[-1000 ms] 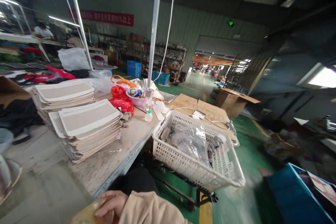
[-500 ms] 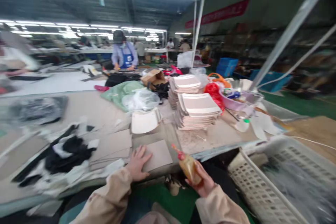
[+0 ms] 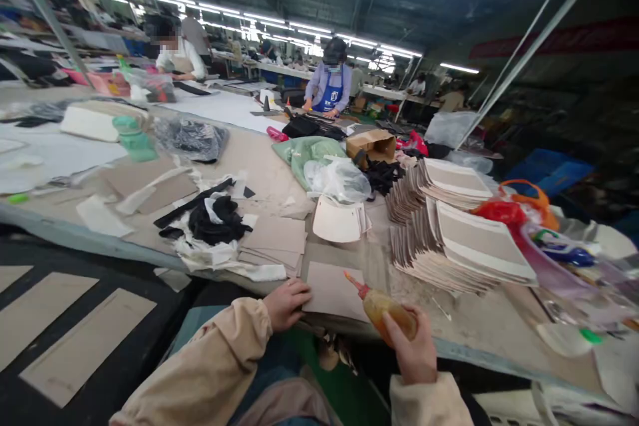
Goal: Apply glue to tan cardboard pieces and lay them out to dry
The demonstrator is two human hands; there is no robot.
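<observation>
A flat grey-brown cardboard sheet (image 3: pixel 333 287) lies at the table's front edge before me. My left hand (image 3: pixel 287 305) is at its lower left corner, fingers together and curled on the edge. In my right hand (image 3: pixel 415 346) is a squeeze bottle (image 3: pixel 387 313) of amber liquid with a red nozzle. The bottle is tilted, its tip pointing up and left over the sheet's right part. Just left of that sheet, more cardboard sheets (image 3: pixel 273 239) lie in a loose pile. Behind it rest some curved white pieces (image 3: pixel 338 221).
Tall stacks of white-banded panels (image 3: pixel 482 239) stand right. Black and white scraps (image 3: pixel 217 219) lie left. Farther back are a green bag (image 3: pixel 304 153) and an open carton (image 3: pixel 372 145). A purple basin (image 3: pixel 544 256) sits far right. Long panels (image 3: pixel 90 343) lie on a black surface lower left. Co-workers are beyond.
My view has swung left, bringing in the long panels on the black surface. My left hand's spread fingers have drawn together at the sheet's edge. The bottle's tip is now over the sheet.
</observation>
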